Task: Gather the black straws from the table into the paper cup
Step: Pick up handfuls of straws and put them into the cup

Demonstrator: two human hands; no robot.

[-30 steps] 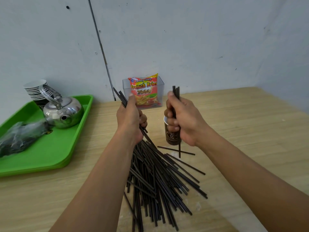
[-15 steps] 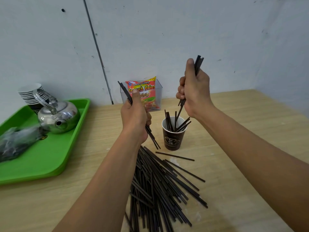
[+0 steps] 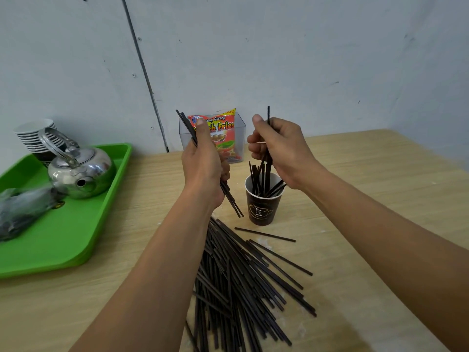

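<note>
A dark brown paper cup (image 3: 261,209) stands upright on the wooden table and holds several black straws. My right hand (image 3: 280,148) hovers just above the cup's rim, closed on a few black straws whose lower ends reach into the cup. To the cup's left, my left hand (image 3: 205,163) grips a small tilted bundle of black straws above the table. A large heap of black straws (image 3: 243,283) lies on the table in front of the cup, partly hidden by my left forearm.
A green tray (image 3: 76,237) at the left carries a steel kettle (image 3: 81,171), a stack of paper cups (image 3: 38,138) and a plastic bag (image 3: 22,212). A clear box with a snack packet (image 3: 223,130) stands behind the cup against the wall.
My right hand has come down from high above the cup to just over its rim, lowering its straws into the cup. My left hand still holds its bundle in about the same place.
</note>
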